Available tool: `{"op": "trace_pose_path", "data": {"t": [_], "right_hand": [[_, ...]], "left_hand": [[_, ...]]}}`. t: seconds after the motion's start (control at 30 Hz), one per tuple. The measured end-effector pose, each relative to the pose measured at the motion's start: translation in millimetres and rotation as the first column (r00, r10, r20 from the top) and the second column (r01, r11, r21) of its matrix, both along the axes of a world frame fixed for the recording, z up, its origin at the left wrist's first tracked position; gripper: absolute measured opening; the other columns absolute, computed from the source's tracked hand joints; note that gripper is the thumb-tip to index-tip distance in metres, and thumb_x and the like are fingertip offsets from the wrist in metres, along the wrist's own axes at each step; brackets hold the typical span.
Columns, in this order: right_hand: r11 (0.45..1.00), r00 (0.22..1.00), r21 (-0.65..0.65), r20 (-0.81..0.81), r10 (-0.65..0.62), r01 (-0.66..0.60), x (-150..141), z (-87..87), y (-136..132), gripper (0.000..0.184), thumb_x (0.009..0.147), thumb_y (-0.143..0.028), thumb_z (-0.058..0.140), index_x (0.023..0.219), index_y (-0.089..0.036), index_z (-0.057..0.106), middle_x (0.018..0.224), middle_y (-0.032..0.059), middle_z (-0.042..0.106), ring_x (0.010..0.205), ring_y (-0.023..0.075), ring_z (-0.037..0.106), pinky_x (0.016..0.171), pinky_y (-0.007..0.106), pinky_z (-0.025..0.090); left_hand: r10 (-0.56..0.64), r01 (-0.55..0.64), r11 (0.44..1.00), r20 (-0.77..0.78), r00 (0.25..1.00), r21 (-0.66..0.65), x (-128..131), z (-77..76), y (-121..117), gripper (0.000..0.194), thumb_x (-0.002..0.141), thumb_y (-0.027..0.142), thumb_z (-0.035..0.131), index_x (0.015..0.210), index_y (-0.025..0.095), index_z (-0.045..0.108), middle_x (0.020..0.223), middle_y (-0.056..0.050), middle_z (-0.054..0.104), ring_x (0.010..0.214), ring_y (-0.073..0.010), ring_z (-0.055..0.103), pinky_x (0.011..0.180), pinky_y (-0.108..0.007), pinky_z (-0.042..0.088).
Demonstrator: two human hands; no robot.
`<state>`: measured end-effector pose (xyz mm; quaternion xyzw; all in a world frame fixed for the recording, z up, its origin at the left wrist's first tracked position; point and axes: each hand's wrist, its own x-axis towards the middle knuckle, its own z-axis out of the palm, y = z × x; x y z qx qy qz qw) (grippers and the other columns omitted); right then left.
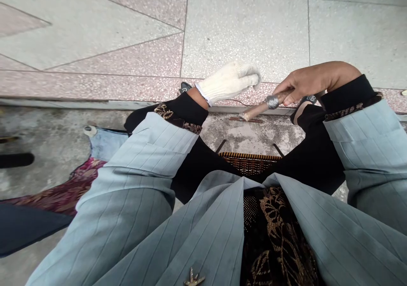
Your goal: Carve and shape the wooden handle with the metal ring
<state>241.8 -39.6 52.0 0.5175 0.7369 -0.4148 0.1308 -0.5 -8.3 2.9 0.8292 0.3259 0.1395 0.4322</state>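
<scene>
My left hand (230, 82) wears a white knitted glove with greyish fingertips. Its fingers curl inward, and whatever may be inside them is hidden. To its right, my bare right hand (313, 82) is closed around a brown wooden stick (257, 110). Silver wire (272, 102) is wound round the stick just in front of my fingers. The stick slants down to the left, its pale end lowest. The two hands are apart. Thin reddish-brown strips (235, 118) show on the ground behind the stick's end.
Pale and pink terrazzo tiles (244, 31) form a raised step ahead, with rough concrete (219, 127) below it. A woven rattan seat edge (251, 161) shows between my knees. Patterned maroon cloth (79, 180) and a dark blue piece (28, 224) are at the left.
</scene>
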Motion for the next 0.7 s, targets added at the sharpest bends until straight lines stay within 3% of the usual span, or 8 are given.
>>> {"op": "trace_pose_path", "data": {"t": [0.07,0.13,0.23,0.37,0.53,0.6,0.7], "right_hand": [[0.985,0.999,-0.165,-0.032,0.044,-0.049,-1,4.8,-1,0.039,0.083,-0.047,0.07,0.113,-0.022,0.071,0.1,-0.0032,0.07,0.092,0.0178,0.064,0.083,0.036,0.05],[0.979,0.997,-0.204,-0.08,0.006,-0.022,-1,10.6,-2,0.039,0.083,-0.046,0.071,0.114,-0.022,0.071,0.103,-0.0023,0.07,0.092,0.0169,0.064,0.081,0.034,0.05],[0.979,0.982,-0.202,-0.176,-0.067,0.031,3,16.9,-4,0.038,0.083,-0.043,0.071,0.114,-0.021,0.071,0.097,-0.0006,0.068,0.089,0.0172,0.063,0.08,0.034,0.051],[0.979,0.896,-0.117,-0.397,-0.198,0.164,4,17.6,-9,0.033,0.082,-0.038,0.073,0.111,-0.021,0.07,0.088,0.0008,0.062,0.082,0.0166,0.056,0.078,0.032,0.05],[0.926,0.776,0.004,-0.547,-0.315,0.379,-7,6.4,-10,0.024,0.081,-0.045,0.071,0.089,-0.024,0.066,0.083,0.0027,0.06,0.071,0.0166,0.05,0.068,0.033,0.047],[0.914,0.776,0.047,-0.548,-0.314,0.403,-9,-0.4,-8,0.03,0.079,-0.054,0.069,0.093,-0.028,0.066,0.081,0.0039,0.062,0.075,0.0211,0.053,0.069,0.038,0.047],[0.923,0.834,0.135,-0.489,-0.255,0.361,-8,-8.5,-2,0.044,0.074,-0.066,0.064,0.108,-0.038,0.064,0.08,0.0039,0.066,0.091,0.0293,0.055,0.077,0.045,0.047]], "left_hand": [[-0.002,0.011,0.987,0.058,0.998,-0.161,1,-1.7,-1,0.021,0.092,0.03,0.05,0.088,0.015,0.063,0.063,0.0,0.047,0.054,-0.0111,0.043,0.055,-0.025,0.031],[0.028,0.012,0.96,0.138,0.99,-0.278,3,-4.3,-1,0.019,0.092,0.031,0.052,0.086,0.014,0.061,0.06,0.002,0.043,0.049,-0.0086,0.038,0.049,-0.023,0.026],[0.098,-0.023,0.937,0.198,0.975,-0.349,5,-7.4,-1,0.019,0.092,0.027,0.054,0.082,0.013,0.062,0.06,0.002,0.043,0.049,-0.0065,0.037,0.047,-0.021,0.025],[0.141,-0.023,0.901,0.242,0.96,-0.432,4,-10.6,-4,0.017,0.093,0.017,0.05,0.084,0.012,0.063,0.062,0.001,0.047,0.051,-0.0062,0.042,0.049,-0.019,0.031],[0.068,0.079,0.891,0.304,0.95,-0.447,3,-22.5,-3,0.03,0.099,0.034,0.045,0.095,0.013,0.065,0.062,0.0,0.046,0.05,-0.0075,0.044,0.046,-0.017,0.033],[0.035,0.124,0.875,0.317,0.948,-0.467,4,-25.9,-2,0.03,0.099,0.035,0.045,0.097,0.012,0.064,0.064,-0.001,0.049,0.052,-0.0089,0.049,0.047,-0.018,0.038],[-0.018,0.172,0.864,0.313,0.95,-0.473,6,-24.0,-3,0.028,0.098,0.035,0.045,0.098,0.013,0.064,0.064,-0.002,0.053,0.055,-0.0112,0.053,0.052,-0.022,0.043]]}}
